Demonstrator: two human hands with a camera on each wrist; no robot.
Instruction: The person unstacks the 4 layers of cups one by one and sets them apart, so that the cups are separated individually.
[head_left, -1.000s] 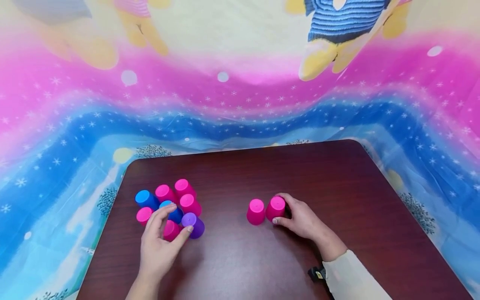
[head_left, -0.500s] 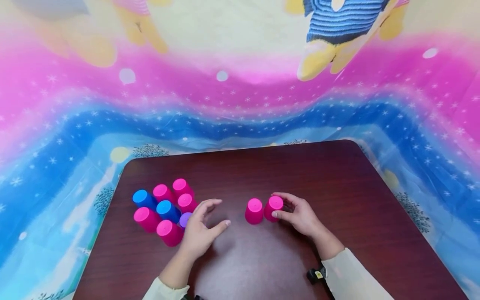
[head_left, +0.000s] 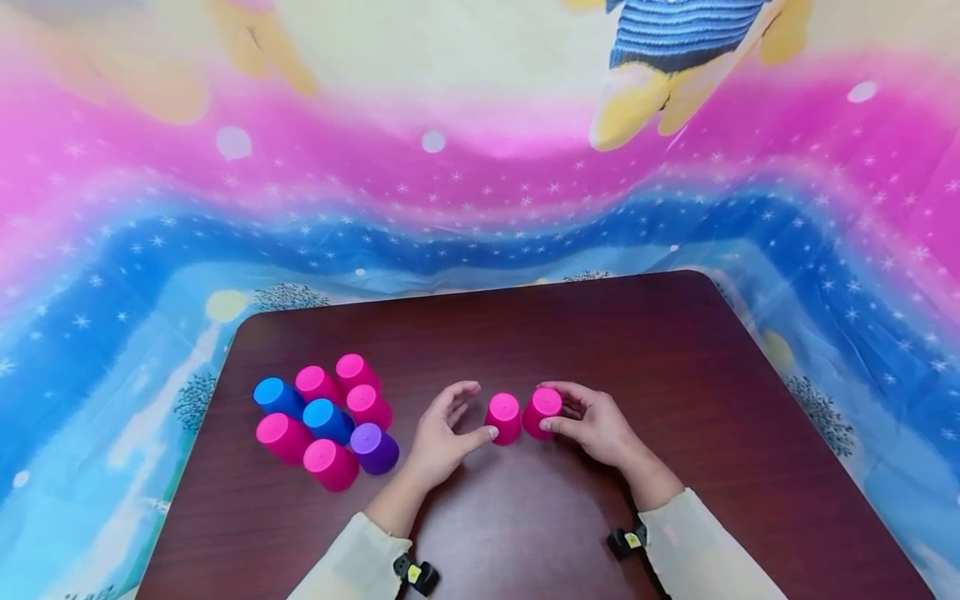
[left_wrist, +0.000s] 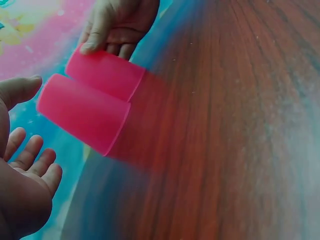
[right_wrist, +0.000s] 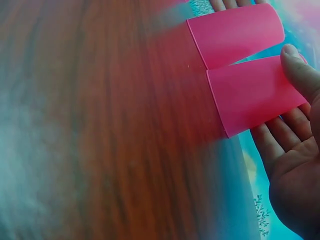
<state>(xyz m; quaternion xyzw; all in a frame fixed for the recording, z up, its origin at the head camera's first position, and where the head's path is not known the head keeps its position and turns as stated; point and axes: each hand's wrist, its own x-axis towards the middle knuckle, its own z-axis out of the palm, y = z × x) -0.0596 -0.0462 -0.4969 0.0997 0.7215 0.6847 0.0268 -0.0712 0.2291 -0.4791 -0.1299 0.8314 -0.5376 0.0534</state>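
Note:
Two pink plastic cups stand upside down, side by side, at the middle of the brown table. My right hand [head_left: 603,429] holds the right pink cup [head_left: 542,414], thumb at its near side and fingers behind; the right wrist view shows the thumb laid on this cup [right_wrist: 250,95]. My left hand [head_left: 441,437] is spread at the left pink cup [head_left: 503,419], its thumb tip overlapping the cup's edge in the head view. In the left wrist view, a gap shows between the left thumb and fingers and that cup [left_wrist: 82,112].
Left on the table [head_left: 675,333] stands a close group of upside-down cups: several pink ones [head_left: 332,467], two blue ones [head_left: 328,421] and a purple one [head_left: 375,450]. A patterned cloth [head_left: 480,200] hangs behind the table's far edge.
My left hand has moved right, from the group of cups at the left over to the left pink cup. My right hand stays on the right pink cup.

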